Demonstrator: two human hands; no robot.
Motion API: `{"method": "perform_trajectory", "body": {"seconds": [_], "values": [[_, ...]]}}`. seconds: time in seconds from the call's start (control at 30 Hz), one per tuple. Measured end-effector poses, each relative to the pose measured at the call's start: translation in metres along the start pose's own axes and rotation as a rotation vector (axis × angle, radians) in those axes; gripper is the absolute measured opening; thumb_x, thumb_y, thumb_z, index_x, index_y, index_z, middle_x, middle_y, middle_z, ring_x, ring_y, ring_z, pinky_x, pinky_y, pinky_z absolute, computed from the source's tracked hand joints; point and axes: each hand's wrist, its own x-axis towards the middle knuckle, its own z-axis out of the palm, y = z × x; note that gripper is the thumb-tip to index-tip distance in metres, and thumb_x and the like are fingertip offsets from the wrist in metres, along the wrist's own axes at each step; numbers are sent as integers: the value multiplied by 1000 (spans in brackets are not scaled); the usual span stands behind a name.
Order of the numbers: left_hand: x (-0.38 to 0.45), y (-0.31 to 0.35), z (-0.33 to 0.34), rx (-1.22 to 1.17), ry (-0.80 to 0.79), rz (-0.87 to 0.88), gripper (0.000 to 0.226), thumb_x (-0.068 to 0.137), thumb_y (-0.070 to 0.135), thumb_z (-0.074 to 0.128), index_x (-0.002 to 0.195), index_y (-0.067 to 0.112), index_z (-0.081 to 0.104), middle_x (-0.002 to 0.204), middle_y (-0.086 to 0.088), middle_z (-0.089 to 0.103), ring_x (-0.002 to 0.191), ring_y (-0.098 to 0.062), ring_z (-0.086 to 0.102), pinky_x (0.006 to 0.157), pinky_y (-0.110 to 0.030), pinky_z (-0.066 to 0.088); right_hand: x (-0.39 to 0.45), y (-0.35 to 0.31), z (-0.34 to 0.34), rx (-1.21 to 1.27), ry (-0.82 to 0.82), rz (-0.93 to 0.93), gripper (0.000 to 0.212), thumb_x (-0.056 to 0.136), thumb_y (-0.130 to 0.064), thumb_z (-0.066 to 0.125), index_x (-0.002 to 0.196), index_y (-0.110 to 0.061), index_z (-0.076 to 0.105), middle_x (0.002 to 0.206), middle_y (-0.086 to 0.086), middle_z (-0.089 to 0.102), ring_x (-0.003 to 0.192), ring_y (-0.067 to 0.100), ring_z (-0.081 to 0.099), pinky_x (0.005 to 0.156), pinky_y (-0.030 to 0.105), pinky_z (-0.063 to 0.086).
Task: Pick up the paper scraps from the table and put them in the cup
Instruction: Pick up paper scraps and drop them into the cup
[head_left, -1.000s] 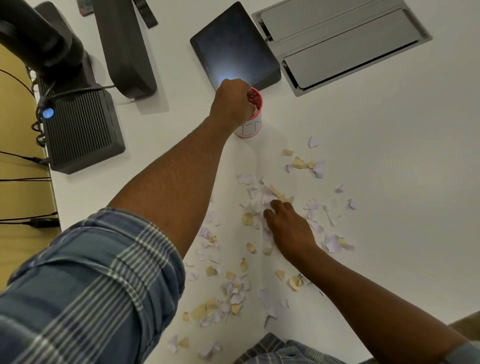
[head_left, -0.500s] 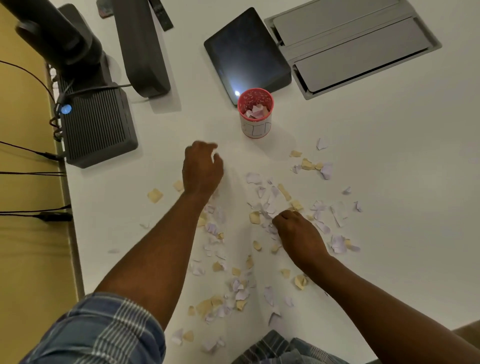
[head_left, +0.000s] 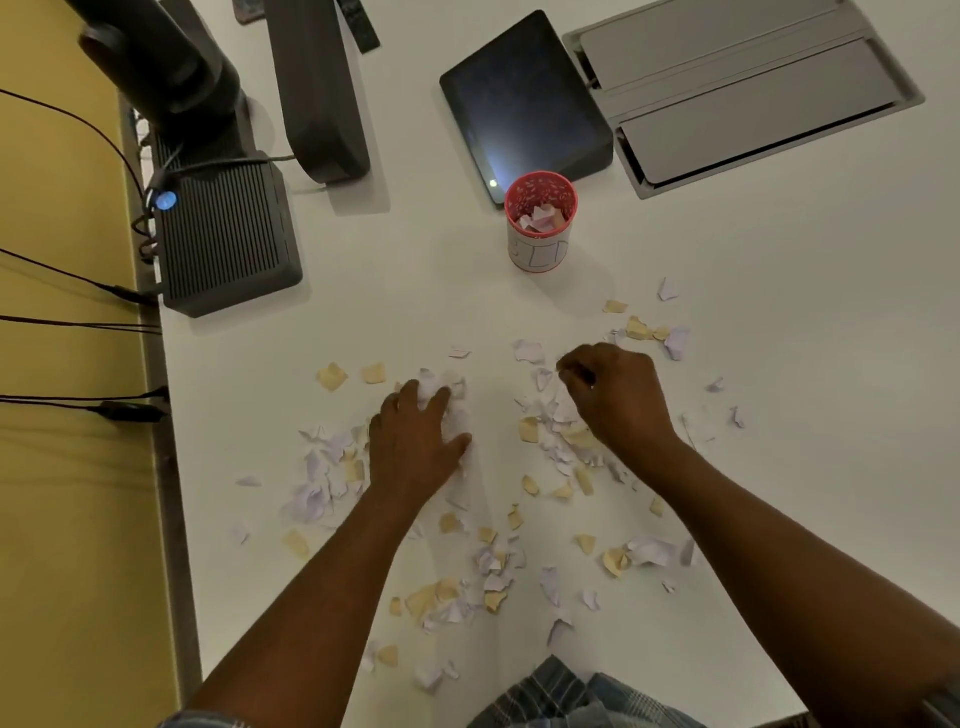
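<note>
Several white and tan paper scraps (head_left: 488, 566) lie scattered over the white table (head_left: 779, 338). The cup (head_left: 540, 249), red inside and white outside, stands upright beyond them with a few scraps in it. My left hand (head_left: 415, 447) rests palm down on a heap of white scraps (head_left: 454, 395), with its fingers spread and crumpled paper showing between them. My right hand (head_left: 618, 400) is curled into a loose fist over another heap (head_left: 558, 431), its fingertips pinched on scraps. Both hands are well short of the cup.
A dark tablet (head_left: 524, 104) and a grey hatch (head_left: 743, 88) lie behind the cup. At the back left are a ribbed black box (head_left: 228, 244), a monitor foot (head_left: 317, 93) and cables. The table's left edge (head_left: 166, 467) borders a yellow floor.
My left hand has come back from the cup and settled on the scraps at the left. My right hand has shifted a little farther out and closed its fingers.
</note>
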Motion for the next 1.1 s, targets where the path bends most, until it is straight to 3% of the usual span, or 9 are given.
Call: {"method": "perform_trajectory", "body": {"seconds": [0.17, 0.23, 0.3, 0.4, 0.6, 0.8, 0.87, 1.0, 1.1], "values": [[-21, 5, 8, -201, 71, -15, 40, 83, 3, 53, 121, 18, 57, 132, -10, 46, 113, -30, 45, 80, -37, 44, 48, -25, -21, 59, 107, -51, 15, 89, -13, 62, 96, -9, 74, 93, 8, 74, 78, 18, 68, 72, 17, 45], [-25, 5, 13, -289, 104, -5, 27, 84, 0, 49, 105, 12, 61, 117, -9, 53, 104, -26, 48, 73, -28, 39, 76, -32, -25, 72, 162, -28, 19, 91, -19, 60, 101, -9, 72, 100, 8, 73, 85, 18, 69, 73, 11, 44], [-29, 3, 18, -331, 127, 18, 19, 85, -1, 51, 95, 9, 63, 103, -10, 56, 94, -25, 53, 68, -31, 43, 107, -35, -27, 81, 223, 12, 22, 92, -27, 59, 100, -10, 71, 99, 6, 73, 84, 15, 68, 66, 2, 37], [-35, 3, 24, -324, 146, 20, 14, 87, 2, 52, 91, 8, 65, 96, -7, 58, 89, -21, 54, 68, -27, 46, 143, -41, -28, 105, 259, 15, 19, 90, -25, 60, 91, -10, 71, 91, 4, 73, 77, 8, 63, 60, -2, 34], [-42, 2, 29, -406, 129, 17, 17, 92, 9, 47, 90, 10, 64, 91, -3, 58, 85, -18, 55, 69, -33, 49, 179, -40, -14, -114, 98, -41, 17, 91, -16, 60, 103, -7, 68, 106, 10, 68, 97, 22, 65, 78, 19, 45], [-48, 1, 20, -473, 178, 42, 20, 85, 7, 55, 96, 10, 72, 90, -5, 64, 83, -20, 61, 71, -34, 53, 186, -36, -4, -267, -86, 34, 41, 87, -26, 67, 123, -7, 60, 122, 14, 62, 112, 33, 59, 95, 37, 48], [-48, 1, 17, -519, 202, 37, 22, 81, -1, 61, 98, 8, 73, 90, -7, 66, 83, -21, 62, 73, -32, 53, 181, -37, -4, -276, -38, -5, 40, 87, -27, 67, 121, -7, 61, 119, 14, 62, 108, 32, 61, 93, 38, 50], [-48, 3, 9, -599, 258, -16, 24, 78, -7, 62, 95, 6, 73, 91, -8, 69, 82, -15, 63, 73, -21, 48, 147, -40, -7, -210, 241, -167, 31, 89, -29, 63, 114, -10, 61, 114, 11, 61, 104, 23, 56, 85, 33, 51], [-48, 4, 5, -614, 286, -19, 20, 77, -7, 64, 90, 6, 74, 88, -8, 69, 79, -12, 62, 71, -15, 44, 106, -35, 2, -243, 195, -185, 35, 93, -35, 54, 119, -12, 58, 118, 11, 60, 105, 25, 53, 82, 33, 47]]}}
